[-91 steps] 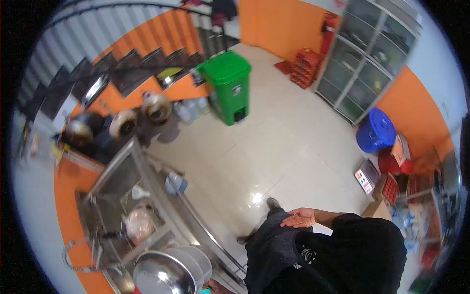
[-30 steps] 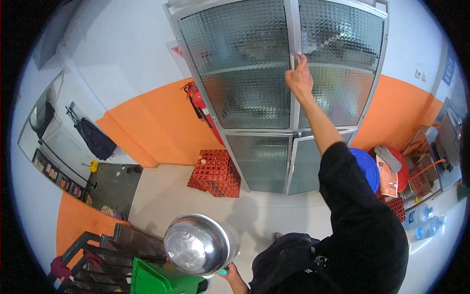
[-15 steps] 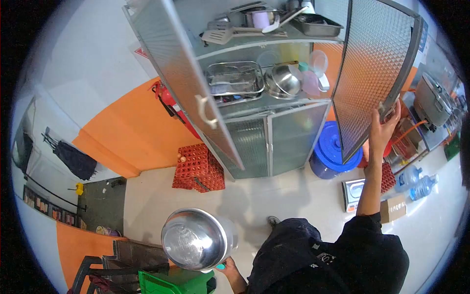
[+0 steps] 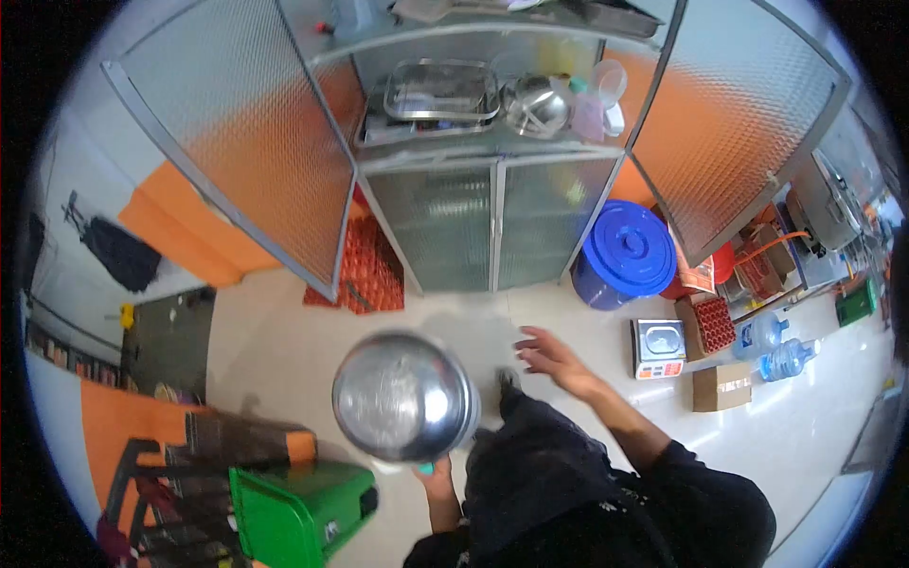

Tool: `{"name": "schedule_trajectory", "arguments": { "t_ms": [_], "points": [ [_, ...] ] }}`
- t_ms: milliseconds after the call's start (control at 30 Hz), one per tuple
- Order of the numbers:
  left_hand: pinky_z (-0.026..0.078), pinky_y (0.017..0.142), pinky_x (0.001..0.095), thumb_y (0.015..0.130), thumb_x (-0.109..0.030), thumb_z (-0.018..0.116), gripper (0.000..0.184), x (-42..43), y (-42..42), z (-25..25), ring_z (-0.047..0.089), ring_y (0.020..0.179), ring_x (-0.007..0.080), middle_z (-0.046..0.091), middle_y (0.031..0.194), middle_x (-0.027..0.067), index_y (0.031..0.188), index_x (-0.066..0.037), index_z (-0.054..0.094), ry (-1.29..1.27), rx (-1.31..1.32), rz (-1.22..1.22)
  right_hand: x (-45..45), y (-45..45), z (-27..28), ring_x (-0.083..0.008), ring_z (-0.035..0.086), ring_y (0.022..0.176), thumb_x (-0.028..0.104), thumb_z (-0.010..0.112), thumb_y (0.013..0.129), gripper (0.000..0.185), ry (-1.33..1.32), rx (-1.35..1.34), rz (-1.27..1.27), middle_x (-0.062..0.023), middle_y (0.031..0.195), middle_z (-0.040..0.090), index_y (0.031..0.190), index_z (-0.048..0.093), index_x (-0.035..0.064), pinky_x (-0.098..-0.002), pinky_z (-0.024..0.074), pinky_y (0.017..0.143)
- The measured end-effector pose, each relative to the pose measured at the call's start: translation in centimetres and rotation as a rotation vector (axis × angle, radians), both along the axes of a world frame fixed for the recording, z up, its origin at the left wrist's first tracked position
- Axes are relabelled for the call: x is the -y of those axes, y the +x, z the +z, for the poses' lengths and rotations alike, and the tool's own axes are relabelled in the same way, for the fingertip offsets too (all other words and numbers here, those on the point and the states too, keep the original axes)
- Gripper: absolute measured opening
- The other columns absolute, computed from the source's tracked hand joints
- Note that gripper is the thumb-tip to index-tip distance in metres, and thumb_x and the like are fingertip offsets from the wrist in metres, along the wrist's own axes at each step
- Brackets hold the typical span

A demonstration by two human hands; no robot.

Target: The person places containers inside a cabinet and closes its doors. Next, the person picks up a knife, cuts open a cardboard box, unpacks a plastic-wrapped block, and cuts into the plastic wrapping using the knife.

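My left hand (image 4: 437, 483) grips the lower edge of a shiny metal bowl (image 4: 393, 398), whose rounded underside faces up. Something rimmed shows beneath the bowl on its right side, and a bit of teal peeks out by my fingers. My right hand (image 4: 554, 362) is empty, its fingers apart, held over the floor to the right of the bowl. Ahead stands a glass cabinet (image 4: 492, 161) with both upper doors swung wide. On its middle shelf are a wire-edged metal tray (image 4: 441, 90), smaller metal bowls (image 4: 538, 104) and plastic cups (image 4: 589, 114).
A blue lidded bucket (image 4: 625, 248) stands right of the cabinet, near a weighing scale (image 4: 658, 348), a cardboard box (image 4: 721, 388) and water bottles (image 4: 786, 360). Red egg trays (image 4: 369, 275) are behind the left door. A green bin (image 4: 294, 516) is at lower left.
My right hand has let go of the right cabinet door and come down towards the bowl. The left door now stands wider open. The view has shifted, and the bowl remains in my left hand.
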State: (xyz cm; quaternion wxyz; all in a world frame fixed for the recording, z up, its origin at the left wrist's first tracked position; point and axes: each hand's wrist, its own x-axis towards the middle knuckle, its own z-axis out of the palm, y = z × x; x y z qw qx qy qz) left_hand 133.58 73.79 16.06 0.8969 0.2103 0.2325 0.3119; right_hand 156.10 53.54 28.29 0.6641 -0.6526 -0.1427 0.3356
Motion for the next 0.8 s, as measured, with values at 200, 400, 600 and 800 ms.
{"name": "schedule_trajectory", "arguments": {
  "t_ms": [200,400,600,800],
  "points": [
    [0.05,0.093,0.0413,0.091,-0.022,0.056,0.035,-0.4,5.2,0.0,0.061,0.102,0.0273,0.062,0.115,0.0166,0.115,0.002,0.056,-0.55,0.419,-0.265,-5.5,-2.5,-3.1,-0.0285,0.045,0.124,0.059,0.04,0.093,0.071,0.32,-0.724,-0.008,-0.0162,0.132,0.049,0.141,0.034,0.0072,-0.0456,0.0348,0.105],
    [0.052,0.091,0.0474,0.093,-0.032,0.049,0.04,1.4,10.8,1.3,0.063,0.101,0.0304,0.062,0.116,0.0161,0.115,0.0,0.057,-0.37,0.31,-0.261,-3.8,1.1,-6.2,-0.0232,0.059,0.106,0.058,0.04,0.093,0.058,0.577,-0.846,-0.103,-0.0068,0.119,0.06,0.128,0.05,0.0126,-0.0446,0.0487,0.092],
    [0.053,0.087,0.0487,0.092,-0.04,0.049,0.046,0.8,13.8,-4.7,0.064,0.099,0.0316,0.064,0.114,0.0144,0.115,-0.001,0.057,-0.475,0.302,-0.506,-1.5,3.8,-5.5,-0.0234,0.06,0.106,0.053,0.044,0.094,0.052,0.647,-0.837,-0.247,-0.008,0.119,0.061,0.126,0.053,0.0136,-0.0451,0.0488,0.093],
    [0.043,0.038,0.0215,0.087,-0.052,0.054,0.043,1.5,19.1,1.7,0.056,0.06,0.0122,0.062,0.091,0.0005,0.103,-0.012,0.057,-0.514,0.075,-0.511,0.2,7.2,-5.2,-0.0232,0.059,0.106,0.052,0.041,0.095,0.051,0.725,-0.913,-0.302,-0.0067,0.121,0.06,0.125,0.054,0.0131,-0.0443,0.0481,0.094]
  ]
}}
